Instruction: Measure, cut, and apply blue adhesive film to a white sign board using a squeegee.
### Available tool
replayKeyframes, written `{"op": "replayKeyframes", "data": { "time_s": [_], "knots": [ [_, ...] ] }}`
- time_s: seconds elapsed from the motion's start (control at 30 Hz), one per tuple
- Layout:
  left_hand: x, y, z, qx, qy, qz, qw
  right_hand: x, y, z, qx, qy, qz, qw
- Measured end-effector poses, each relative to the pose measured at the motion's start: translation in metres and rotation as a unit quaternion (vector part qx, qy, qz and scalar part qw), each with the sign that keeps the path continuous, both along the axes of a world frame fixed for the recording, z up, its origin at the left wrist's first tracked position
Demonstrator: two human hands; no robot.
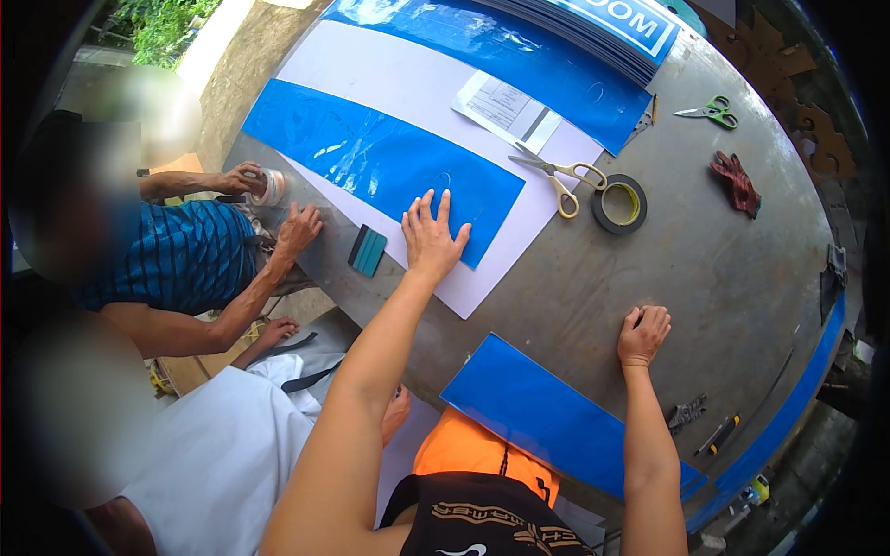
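Note:
My left hand [431,234] lies open, fingers spread, on the near end of a glossy blue sheet strip [371,153]. Under that strip is a larger white sheet [473,289]. On the bare metal tabletop to the right rests my right hand [644,335], its fingers curled into a fist; whatever may be inside is hidden. Another blue panel [538,398] lies between my arms at the table's near edge. A teal squeegee card [367,250] sits just left of my left hand. Scissors with cream handles [564,178] touch a roll of black tape [619,204].
Two people stand at the left; one has a hand [298,230] on the table and a tape roll [269,187] by the other. Stacked blue panels [593,56] fill the far side. Green scissors [714,112], a red glove [737,183] and a yellow-black cutter [725,434] lie rightward.

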State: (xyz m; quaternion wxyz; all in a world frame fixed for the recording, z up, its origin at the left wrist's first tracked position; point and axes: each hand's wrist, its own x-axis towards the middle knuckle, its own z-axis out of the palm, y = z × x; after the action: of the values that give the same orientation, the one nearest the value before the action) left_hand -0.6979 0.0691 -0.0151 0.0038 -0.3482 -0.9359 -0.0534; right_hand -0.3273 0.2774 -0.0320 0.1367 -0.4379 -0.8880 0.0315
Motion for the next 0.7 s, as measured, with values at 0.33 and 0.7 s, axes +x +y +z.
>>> {"op": "replayKeyframes", "data": {
  "time_s": [0.33, 0.7],
  "knots": [
    [-0.041, -0.017, 0.029, -0.033, -0.045, -0.095, 0.994, -0.001, -0.002, 0.003, -0.005, -0.021, -0.003, 1.000],
    [-0.033, -0.008, 0.043, 0.088, -0.021, 0.000, 0.996, -0.004, -0.001, 0.002, -0.010, -0.017, -0.008, 1.000]
  ]
}}
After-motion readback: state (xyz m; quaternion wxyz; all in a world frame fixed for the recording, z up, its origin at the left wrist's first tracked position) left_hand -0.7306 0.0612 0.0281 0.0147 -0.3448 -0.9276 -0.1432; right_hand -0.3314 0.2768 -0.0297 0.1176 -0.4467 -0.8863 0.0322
